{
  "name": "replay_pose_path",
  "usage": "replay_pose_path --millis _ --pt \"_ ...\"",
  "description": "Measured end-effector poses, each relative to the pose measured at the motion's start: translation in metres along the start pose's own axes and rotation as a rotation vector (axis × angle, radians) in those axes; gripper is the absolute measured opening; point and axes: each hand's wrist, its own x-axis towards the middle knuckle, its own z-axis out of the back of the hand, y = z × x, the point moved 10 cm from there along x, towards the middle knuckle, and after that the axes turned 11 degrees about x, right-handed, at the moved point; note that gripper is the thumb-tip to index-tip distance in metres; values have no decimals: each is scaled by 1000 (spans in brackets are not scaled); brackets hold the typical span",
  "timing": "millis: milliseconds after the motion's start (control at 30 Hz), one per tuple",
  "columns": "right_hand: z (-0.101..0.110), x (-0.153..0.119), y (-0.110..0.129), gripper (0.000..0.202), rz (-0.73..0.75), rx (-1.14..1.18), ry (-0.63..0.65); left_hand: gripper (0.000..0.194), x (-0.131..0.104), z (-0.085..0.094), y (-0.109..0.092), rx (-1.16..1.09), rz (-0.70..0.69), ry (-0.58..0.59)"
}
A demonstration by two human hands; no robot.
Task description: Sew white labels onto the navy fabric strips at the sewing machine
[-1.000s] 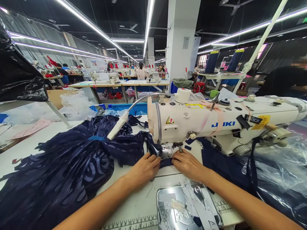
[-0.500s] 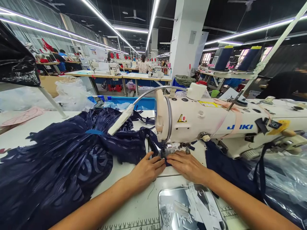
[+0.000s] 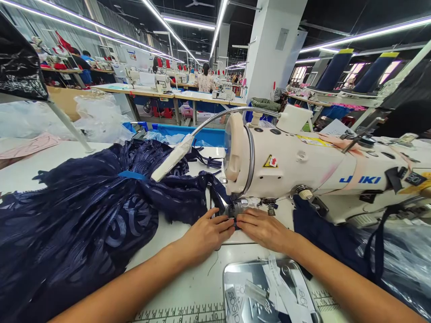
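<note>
My left hand (image 3: 209, 234) lies palm down just left of the needle area of a white sewing machine (image 3: 279, 157). Its fingers are stretched out, with the tips at a narrow navy piece of fabric under the presser foot (image 3: 233, 210). From the other side, my right hand (image 3: 266, 228) rests flat, fingers extended toward the same spot. Most of the fabric between the hands is hidden by the fingers. A large gathered navy garment (image 3: 84, 215), tied with a blue band (image 3: 132, 175), spreads to the left and runs up to the machine.
A metal tray (image 3: 232, 269) with paper labels (image 3: 286, 291) sits in front of my hands. Printed rulers (image 3: 188, 312) line the table's front edge. A lamp on a bendable neck (image 3: 173, 157) reaches over the garment. Navy fabric (image 3: 323, 233) and clear plastic (image 3: 404, 251) lie at right.
The view has tilted and shifted slightly, so the machine appears farther right. Both hands stay by the presser foot, with only small finger movement.
</note>
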Motion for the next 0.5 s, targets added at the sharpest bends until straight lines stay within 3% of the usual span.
replay_pose_path --millis 300,500 --pt "1 -9 -1 22 -6 -24 -50 34 -1 1 0 5 0 1" --pt "6 -7 -7 23 -96 78 -95 32 1 6 -1 14 -4 -22"
